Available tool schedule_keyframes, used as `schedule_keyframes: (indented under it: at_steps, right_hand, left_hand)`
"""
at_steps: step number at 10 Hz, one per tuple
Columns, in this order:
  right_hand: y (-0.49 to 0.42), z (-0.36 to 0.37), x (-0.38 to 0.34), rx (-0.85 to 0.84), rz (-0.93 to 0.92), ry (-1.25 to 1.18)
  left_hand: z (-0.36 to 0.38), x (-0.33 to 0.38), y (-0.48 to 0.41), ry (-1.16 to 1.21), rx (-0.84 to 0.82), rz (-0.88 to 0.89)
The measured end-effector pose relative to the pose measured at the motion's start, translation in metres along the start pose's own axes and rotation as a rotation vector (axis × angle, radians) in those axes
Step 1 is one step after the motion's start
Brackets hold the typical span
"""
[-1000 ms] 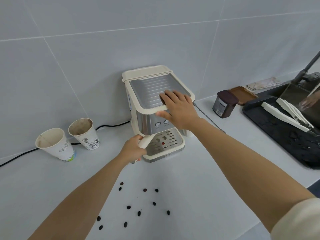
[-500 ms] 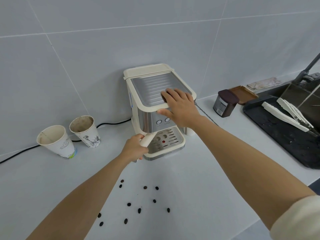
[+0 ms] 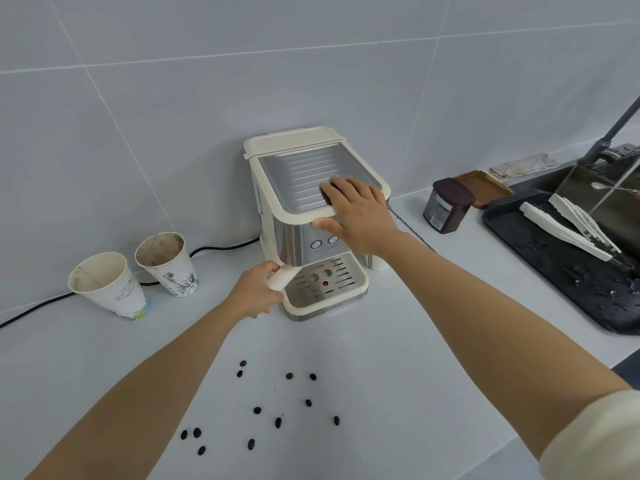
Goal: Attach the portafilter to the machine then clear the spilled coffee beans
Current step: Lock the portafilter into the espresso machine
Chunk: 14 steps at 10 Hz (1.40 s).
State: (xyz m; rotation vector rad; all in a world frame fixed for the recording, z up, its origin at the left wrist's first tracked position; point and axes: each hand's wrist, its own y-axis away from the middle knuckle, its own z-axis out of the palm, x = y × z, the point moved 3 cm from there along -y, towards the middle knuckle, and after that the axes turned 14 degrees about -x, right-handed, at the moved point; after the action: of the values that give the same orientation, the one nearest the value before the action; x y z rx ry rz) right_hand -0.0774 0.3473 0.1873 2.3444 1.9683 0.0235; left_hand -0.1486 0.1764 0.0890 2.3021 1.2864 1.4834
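Note:
A cream and steel coffee machine [image 3: 294,174] stands against the tiled wall. My right hand [image 3: 360,216] lies flat on its top front edge, fingers spread on the ribbed plate. My left hand [image 3: 256,294] grips the cream portafilter handle [image 3: 282,277], which sticks out from under the machine's head toward the front left; the basket end is hidden under the head. Below it sits the drip tray [image 3: 346,292]. Several dark coffee beans [image 3: 277,410] lie scattered on the white counter in front of the machine.
Two used paper cups [image 3: 166,263] stand left of the machine beside a black power cord [image 3: 221,247]. A dark brown jar [image 3: 446,206] and its lid sit to the right. A black tray [image 3: 568,268] with white tongs borders the sink and tap at far right.
The view has shifted slightly. My left hand stays on the portafilter handle under the machine's head, and my right hand stays pressed on the machine's top.

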Motion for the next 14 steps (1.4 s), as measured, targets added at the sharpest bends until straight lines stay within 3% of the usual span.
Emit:
schedule_keyframes:
  at_steps: [5, 7, 9, 14]
  right_hand:
    - [0.001, 0.0, 0.0, 0.01, 0.0, -0.002]
    - [0.001, 0.001, 0.001, 0.029, -0.001, 0.016]
    - [-0.001, 0.0, -0.001, 0.029, -0.009, 0.034]
    - [0.005, -0.003, -0.007, -0.007, 0.007, 0.036]
  left_hand:
    - [0.066, 0.02, 0.004, 0.246, 0.109, -0.051]
    - [0.089, 0.032, -0.001, 0.664, -0.033, -0.099]
    - [0.102, 0.038, -0.008, 0.895, -0.047, -0.14]
    - [0.123, 0.062, -0.006, 0.932, 0.137, -0.149]
